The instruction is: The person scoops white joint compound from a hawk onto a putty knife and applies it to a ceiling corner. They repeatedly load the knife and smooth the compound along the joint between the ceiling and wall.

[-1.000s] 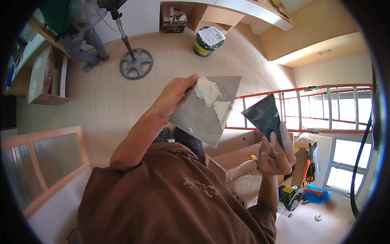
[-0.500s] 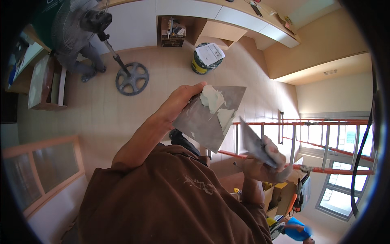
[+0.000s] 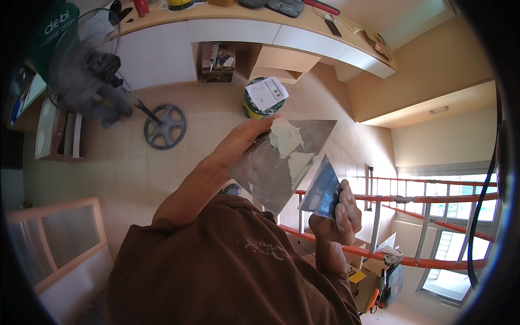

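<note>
Fingers of the left hand (image 3: 246, 142) clamp the top edge of the steel hawk plate (image 3: 276, 165); the right hand (image 3: 336, 216) is closed around a putty knife (image 3: 322, 189), just right of the plate. White filler (image 3: 284, 138) sits near the plate's top. Scoop with the blade held flat, drawing toward the plate's edge.

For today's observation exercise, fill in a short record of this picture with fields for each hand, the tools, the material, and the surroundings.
Left hand: grips a flat metal plate at its edge
Material: pale putty sits on the plate
Right hand: holds a wide putty knife, blade beside the plate
Clothing: brown shirt
Below: orange ladder, pedestal fan, bucket on tiled floor
</note>
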